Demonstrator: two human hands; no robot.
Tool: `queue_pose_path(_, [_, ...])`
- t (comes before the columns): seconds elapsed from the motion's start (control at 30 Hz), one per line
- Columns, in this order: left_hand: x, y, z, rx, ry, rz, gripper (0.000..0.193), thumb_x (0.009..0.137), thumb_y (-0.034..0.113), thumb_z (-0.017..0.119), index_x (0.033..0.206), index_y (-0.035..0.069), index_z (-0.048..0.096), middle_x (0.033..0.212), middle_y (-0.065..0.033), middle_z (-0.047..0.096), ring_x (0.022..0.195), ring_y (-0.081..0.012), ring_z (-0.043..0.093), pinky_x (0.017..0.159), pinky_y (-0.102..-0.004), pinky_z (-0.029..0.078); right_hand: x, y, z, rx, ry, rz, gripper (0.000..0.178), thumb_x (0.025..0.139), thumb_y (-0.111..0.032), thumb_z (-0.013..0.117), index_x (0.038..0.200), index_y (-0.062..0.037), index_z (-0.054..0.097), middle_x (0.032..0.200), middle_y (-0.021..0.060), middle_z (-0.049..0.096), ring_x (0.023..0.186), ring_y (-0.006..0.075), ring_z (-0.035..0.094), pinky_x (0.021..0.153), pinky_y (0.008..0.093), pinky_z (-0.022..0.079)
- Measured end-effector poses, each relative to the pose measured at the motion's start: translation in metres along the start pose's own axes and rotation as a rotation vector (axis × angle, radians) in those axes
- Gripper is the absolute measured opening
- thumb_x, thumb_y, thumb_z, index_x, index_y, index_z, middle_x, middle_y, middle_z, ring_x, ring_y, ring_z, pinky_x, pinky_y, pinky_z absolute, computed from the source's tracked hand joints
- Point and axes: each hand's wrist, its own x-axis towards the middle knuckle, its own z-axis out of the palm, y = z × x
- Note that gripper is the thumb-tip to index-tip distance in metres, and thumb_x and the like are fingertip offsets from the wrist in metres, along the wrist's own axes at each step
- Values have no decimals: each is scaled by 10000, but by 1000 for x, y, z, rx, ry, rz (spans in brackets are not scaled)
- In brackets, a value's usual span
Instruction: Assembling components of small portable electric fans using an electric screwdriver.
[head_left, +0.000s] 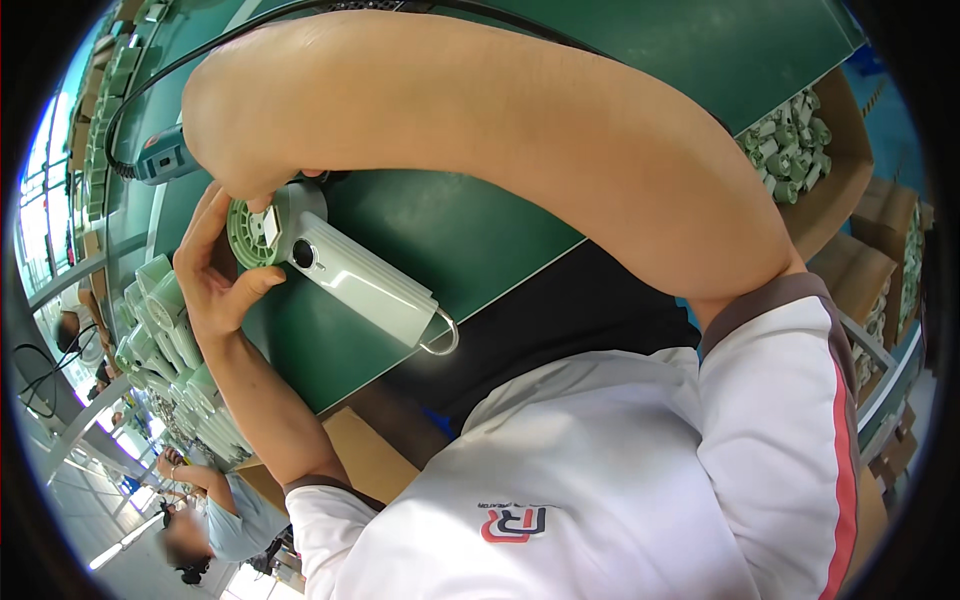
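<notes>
A pale green handheld fan (365, 285) lies over the green table, its round ribbed head at the left and a wire loop at the handle's end. My left hand (215, 270) is closed around the left side of the fan head, thumb below and fingers above. My right forearm crosses over the top of the view and hides most of my right hand (235, 170). Its visible fingertips close on a small white piece (271, 228) at the open fan head. A teal power tool (163, 157) with a black cord is beside my right hand; its far end is hidden.
Many pale green fan parts (160, 325) are stacked left of the table. At the right stands a cardboard box (845, 150) holding small green parts, with more boxes (890, 215) beyond. A black cable arcs along the table's back. Another person (235, 515) is at the lower left.
</notes>
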Motion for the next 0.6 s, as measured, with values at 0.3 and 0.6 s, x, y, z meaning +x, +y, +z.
queue_pose_path(0.3, [9,21,5,-31,-72,-48,965,649,290,987,1406,-121,552,1398,-203,576,1290,-290,559,1117,-399,390,16,16,22,-143,112,-152,325,864,-388,737,826,-74,810,779,102,749,751,287,710,712,441,583])
queue_pose_path(0.6, [0,20,11,-84,-9,-54,774,743,212,920,1335,-145,570,1364,-196,594,1286,-295,566,1111,-409,399,-24,30,37,-266,429,-136,146,829,-205,736,798,-79,801,747,101,723,705,275,698,620,415,572])
